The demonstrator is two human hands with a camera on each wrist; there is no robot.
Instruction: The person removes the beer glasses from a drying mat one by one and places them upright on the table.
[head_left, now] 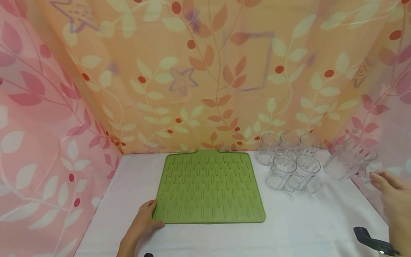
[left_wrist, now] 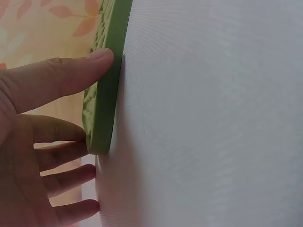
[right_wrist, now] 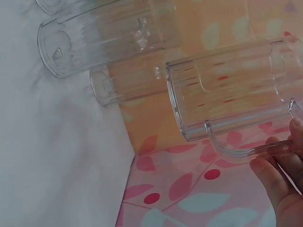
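A green mat (head_left: 208, 185) with raised ridges lies flat on the white table. My left hand (head_left: 146, 219) is at its front left corner, thumb against the front edge and fingers along the left side. In the left wrist view the thumb and fingers (left_wrist: 61, 132) are fairly straight, with some tips touching the mat's edge (left_wrist: 106, 109). My right hand (head_left: 393, 192) grips a clear mug (head_left: 343, 162) by its handle, holding it tilted above the table's right side. The right wrist view shows fingers (right_wrist: 274, 175) around the handle (right_wrist: 236, 152).
Several more clear mugs (head_left: 290, 167) with handles stand close together in two rows right of the mat. Patterned cloth walls (head_left: 208, 107) enclose the table at the back and both sides. A black strap (head_left: 375, 244) is around my right wrist.
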